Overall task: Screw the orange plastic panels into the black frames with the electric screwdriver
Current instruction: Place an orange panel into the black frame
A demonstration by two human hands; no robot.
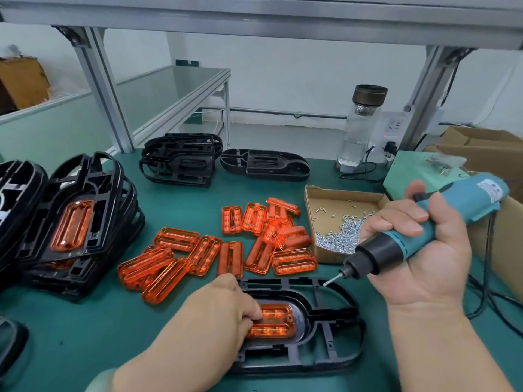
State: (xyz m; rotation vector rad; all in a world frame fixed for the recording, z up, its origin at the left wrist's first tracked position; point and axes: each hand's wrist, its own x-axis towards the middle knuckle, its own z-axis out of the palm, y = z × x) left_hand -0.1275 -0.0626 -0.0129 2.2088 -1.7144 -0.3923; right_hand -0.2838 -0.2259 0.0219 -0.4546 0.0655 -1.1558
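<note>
Seen from the head camera, a long oval black plastic frame lay flat on the green bench mat directly before the person, with one translucent orange plastic panel seated in its central recess. The left hand covered the panel's left end, fingers bent down over it and gripping it, apparently to stop it shifting while a screw went in. The right hand was wrapped tight round the teal electric screwdriver, held slanted above the frame's far right part with its bit aimed down and left. A small silver screw seemed to hang on the bit tip, clear of the frame. The open cardboard tray of screws sat just beyond, near the tool hand for easy reloading. Loose orange panels lay heaped between that tray and a leaning stack of finished frames at left, and empty frames waited at the rear. This panel looked not yet fastened.
</note>
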